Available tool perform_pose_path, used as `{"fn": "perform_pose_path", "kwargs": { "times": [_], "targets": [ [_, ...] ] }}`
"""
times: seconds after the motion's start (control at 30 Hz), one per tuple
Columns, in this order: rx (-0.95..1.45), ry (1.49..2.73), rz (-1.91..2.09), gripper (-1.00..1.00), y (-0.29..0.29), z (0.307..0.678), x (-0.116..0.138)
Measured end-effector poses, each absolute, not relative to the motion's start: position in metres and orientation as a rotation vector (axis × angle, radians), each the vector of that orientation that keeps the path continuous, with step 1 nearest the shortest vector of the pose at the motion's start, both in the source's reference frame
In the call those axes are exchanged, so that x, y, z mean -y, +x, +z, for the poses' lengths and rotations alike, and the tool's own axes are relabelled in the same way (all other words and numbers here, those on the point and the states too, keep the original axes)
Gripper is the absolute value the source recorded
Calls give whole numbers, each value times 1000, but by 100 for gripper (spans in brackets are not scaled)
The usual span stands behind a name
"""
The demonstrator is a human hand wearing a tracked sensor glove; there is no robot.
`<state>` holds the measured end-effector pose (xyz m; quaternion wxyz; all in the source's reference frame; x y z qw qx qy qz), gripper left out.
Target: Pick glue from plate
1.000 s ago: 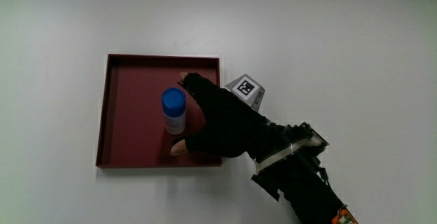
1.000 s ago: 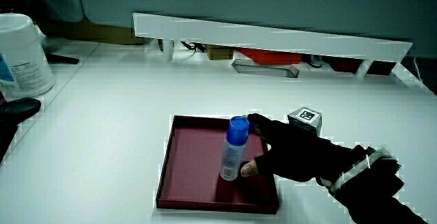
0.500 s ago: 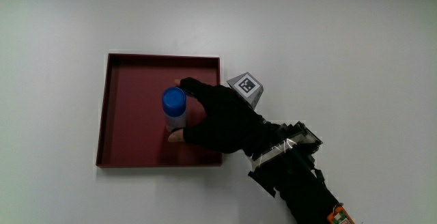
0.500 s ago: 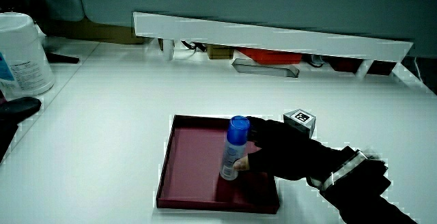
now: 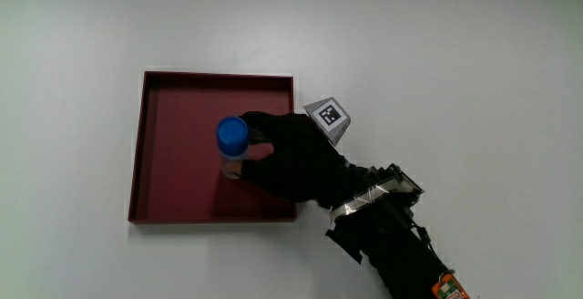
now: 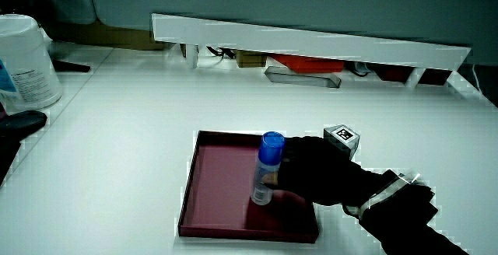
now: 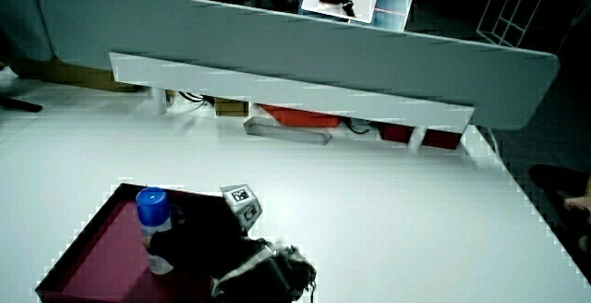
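The main view hangs straight above the desk [image 5: 437, 53], close in, looking down on the hand [image 5: 291, 158] over the red tray [image 5: 173, 203]. Both side views sit lower on the person's side, looking forward and down across the desk toward the low partition [image 6: 311, 47] [image 7: 286, 95]. All three share the tray, hand and glue [image 5: 232, 144].

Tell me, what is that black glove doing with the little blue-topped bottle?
The hand in the black glove reaches into the dark red plate and wraps its fingers around the glue, a small bottle with a blue cap. The glue stands upright on the plate; it does not look lifted yet. The patterned cube sits on the back of the hand.
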<state>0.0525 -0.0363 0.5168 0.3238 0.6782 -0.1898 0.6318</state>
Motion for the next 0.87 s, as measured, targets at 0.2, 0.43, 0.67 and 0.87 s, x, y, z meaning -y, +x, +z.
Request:
{"fn": "perform_pose_path", "kwargs": {
  "times": [0.2, 0.43, 0.67, 0.87],
  "targets": [
    [519, 1808, 1671, 100, 52, 515, 34],
    [504, 1733, 1758, 100, 60, 501, 35],
    [509, 1719, 1860, 100, 84, 465, 41],
    [486, 1792, 1887, 100, 113, 436, 46]
  ]
}}
